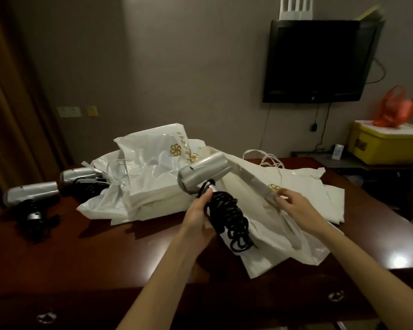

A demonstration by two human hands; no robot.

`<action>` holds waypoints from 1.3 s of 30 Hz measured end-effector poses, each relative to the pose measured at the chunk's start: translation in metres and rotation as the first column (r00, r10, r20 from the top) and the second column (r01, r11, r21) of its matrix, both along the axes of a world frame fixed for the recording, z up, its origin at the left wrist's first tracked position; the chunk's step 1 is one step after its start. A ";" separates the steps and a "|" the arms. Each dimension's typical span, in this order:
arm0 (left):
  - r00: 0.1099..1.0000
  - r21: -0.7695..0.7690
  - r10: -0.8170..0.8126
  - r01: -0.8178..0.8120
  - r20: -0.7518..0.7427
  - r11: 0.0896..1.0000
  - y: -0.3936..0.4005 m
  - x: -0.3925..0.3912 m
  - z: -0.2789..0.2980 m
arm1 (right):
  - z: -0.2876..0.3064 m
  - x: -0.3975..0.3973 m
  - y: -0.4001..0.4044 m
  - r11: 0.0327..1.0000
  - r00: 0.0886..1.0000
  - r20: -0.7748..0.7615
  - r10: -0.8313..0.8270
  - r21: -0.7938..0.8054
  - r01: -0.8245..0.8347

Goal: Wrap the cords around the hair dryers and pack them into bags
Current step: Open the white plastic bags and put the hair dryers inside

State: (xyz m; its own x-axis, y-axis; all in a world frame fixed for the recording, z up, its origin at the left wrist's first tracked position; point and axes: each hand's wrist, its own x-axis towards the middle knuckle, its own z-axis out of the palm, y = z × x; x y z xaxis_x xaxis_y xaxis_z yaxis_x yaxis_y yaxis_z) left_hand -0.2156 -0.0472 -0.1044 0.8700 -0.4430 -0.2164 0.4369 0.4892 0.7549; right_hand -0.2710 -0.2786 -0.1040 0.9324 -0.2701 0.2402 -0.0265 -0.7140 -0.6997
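Fingers (pixel 202 211) of the left hand (pixel 196 220) curl round the handle of one hair dryer (pixel 204 171) at centre frame, coiled cord (pixel 231 222) wrapped on; right hand (pixel 293 206) pinches a bag (pixel 284 234). Two more hair dryers (pixel 31 194) lie at left. Bare tabletop (pixel 81 253) lies open at lower left.

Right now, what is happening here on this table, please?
A person is packing hair dryers into white bags. The left hand holds a silver hair dryer by its handle, with the black coiled cord wound around it. The right hand pinches the edge of a white plastic bag lying on the dark wooden table. Two more silver hair dryers lie at the left, not yet bagged, beside a pile of other white bags.
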 end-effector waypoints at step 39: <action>0.964 0.093 -0.248 0.256 -0.091 0.962 -0.136 0.032 -0.022 | 0.009 -0.001 0.001 0.994 0.994 -0.048 0.101 -0.038 -0.102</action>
